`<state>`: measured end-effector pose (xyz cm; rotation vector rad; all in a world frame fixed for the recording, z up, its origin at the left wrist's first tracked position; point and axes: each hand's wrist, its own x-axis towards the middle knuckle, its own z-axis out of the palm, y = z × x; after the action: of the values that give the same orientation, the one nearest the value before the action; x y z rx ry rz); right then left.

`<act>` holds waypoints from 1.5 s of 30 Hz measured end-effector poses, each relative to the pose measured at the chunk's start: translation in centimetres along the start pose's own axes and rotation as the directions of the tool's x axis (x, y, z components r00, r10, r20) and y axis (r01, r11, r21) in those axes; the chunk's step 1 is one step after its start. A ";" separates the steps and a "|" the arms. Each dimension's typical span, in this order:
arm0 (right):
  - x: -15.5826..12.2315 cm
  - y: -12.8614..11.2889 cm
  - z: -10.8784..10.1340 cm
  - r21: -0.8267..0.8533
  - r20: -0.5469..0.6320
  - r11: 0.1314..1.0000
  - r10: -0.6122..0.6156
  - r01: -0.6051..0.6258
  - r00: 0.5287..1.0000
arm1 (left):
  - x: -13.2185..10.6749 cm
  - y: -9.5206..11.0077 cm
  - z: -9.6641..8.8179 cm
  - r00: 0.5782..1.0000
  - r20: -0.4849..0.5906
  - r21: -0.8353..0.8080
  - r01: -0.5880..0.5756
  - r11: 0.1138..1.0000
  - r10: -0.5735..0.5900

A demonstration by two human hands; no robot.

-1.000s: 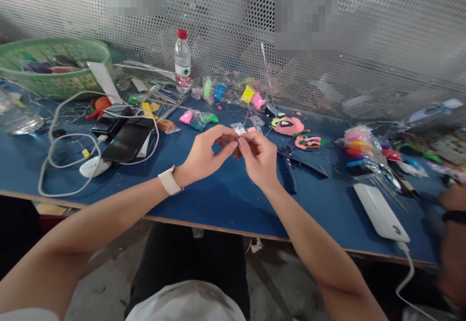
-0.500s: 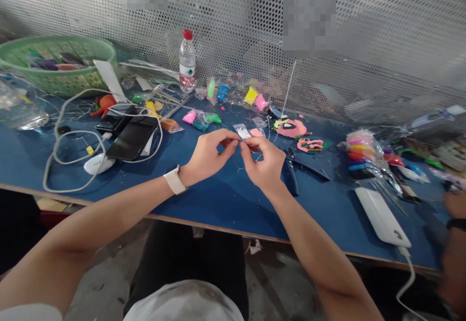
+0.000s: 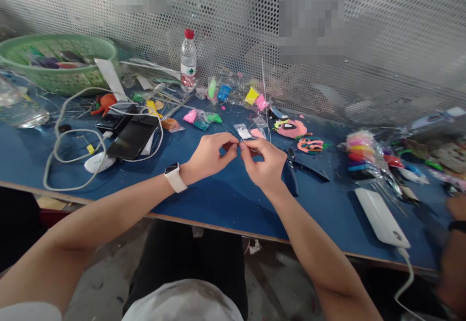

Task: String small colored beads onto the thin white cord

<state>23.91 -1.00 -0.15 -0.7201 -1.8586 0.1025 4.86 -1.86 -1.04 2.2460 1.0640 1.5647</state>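
Note:
Over the blue table point(image 3: 225, 199) my left hand point(image 3: 209, 155) and my right hand point(image 3: 265, 163) meet fingertip to fingertip, both pinched. Between them runs a thin pale wire point(image 3: 265, 92) that rises from my right fingers toward the mesh wall. What my left fingers pinch is too small to name. A white watch point(image 3: 174, 177) sits on my left wrist. Just behind my hands lie small clear bags point(image 3: 241, 130), and black pliers point(image 3: 291, 170) rest right of my right hand.
A green basket point(image 3: 54, 63), a water bottle point(image 3: 188, 61), phones point(image 3: 131, 139) with white cables and colourful clay packets point(image 3: 222, 92) fill the back left. Clay masks point(image 3: 291, 127), a clay bundle point(image 3: 360, 151) and a white power bank point(image 3: 380, 216) lie right. Another person's arm point(image 3: 453, 258) shows at the right edge.
My hands have stayed together, sinking slightly toward the table. The wire's upper end has swung from leaning right back to nearly upright.

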 end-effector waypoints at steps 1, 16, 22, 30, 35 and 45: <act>-0.1 0.0 0.0 0.008 0.002 1.000 0.003 -0.003 1.000 | 0.0 0.0 0.0 1.000 0.001 -0.004 0.010 1.000 -0.010; -0.9 -0.1 0.9 0.310 0.057 0.901 0.301 -0.304 0.952 | 0.2 1.0 0.1 0.972 -0.003 -0.136 0.231 0.963 -0.234; -0.3 0.6 1.1 0.531 0.243 0.707 0.400 -0.466 0.884 | 0.3 0.6 0.2 0.975 -0.062 -0.098 0.205 0.974 -0.211; 0.1 1.0 1.2 0.610 0.330 0.564 0.458 -0.557 0.825 | 0.2 0.4 0.1 0.980 -0.051 -0.053 0.188 0.981 -0.190; 0.3 1.1 1.2 0.579 0.274 0.614 0.473 -0.537 0.837 | 0.0 0.4 0.3 0.987 -0.023 -0.020 0.156 0.988 -0.157; -0.2 1.0 1.3 0.439 0.200 0.748 0.458 -0.498 0.866 | -0.4 -1.1 0.5 1.000 -0.023 0.153 0.019 0.988 -0.016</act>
<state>23.30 0.01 -1.26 -0.8285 -1.5800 0.9126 4.75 -1.17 -2.12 2.3149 1.2468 1.5521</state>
